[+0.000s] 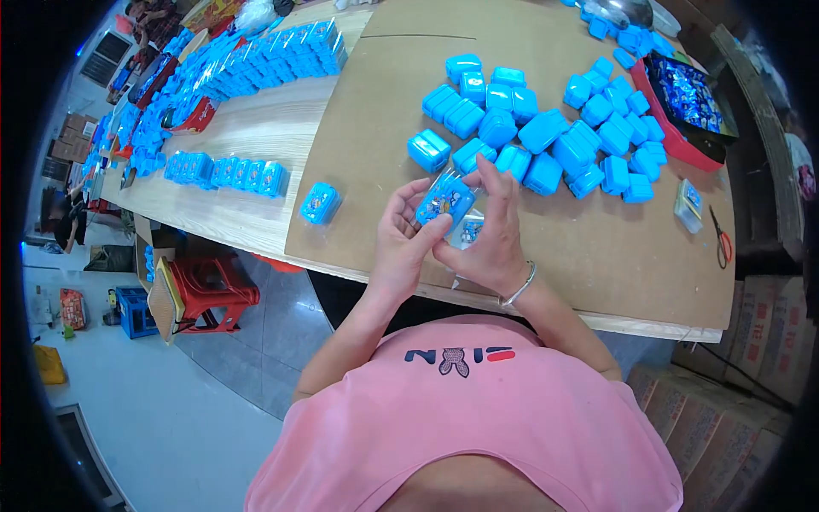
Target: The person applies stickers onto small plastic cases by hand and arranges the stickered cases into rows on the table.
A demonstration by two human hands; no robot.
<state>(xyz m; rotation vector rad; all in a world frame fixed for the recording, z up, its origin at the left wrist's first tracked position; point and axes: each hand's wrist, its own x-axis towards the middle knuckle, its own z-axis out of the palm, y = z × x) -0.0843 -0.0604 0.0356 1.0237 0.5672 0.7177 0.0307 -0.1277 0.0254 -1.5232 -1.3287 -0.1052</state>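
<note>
Hold the printed blue case point(446, 201) steady over the surface point(597, 247), near its front edge, with the left-hand grip point(406, 225) closed around it, thumb on its face. Guide lightly along the right side with the right-hand grip point(500, 226); hard to tell whether pinching or merely touching. Avoid scuffing the print. Stay clear of loose blue boxes point(543, 131) beyond and red-handled scissors point(723, 244) at far right.

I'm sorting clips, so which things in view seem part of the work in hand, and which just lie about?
Likely part of it:
- picture-fronted box in the left hand
- loose blue boxes

Apparently just lying about:
- red stool
- blue crate
</note>
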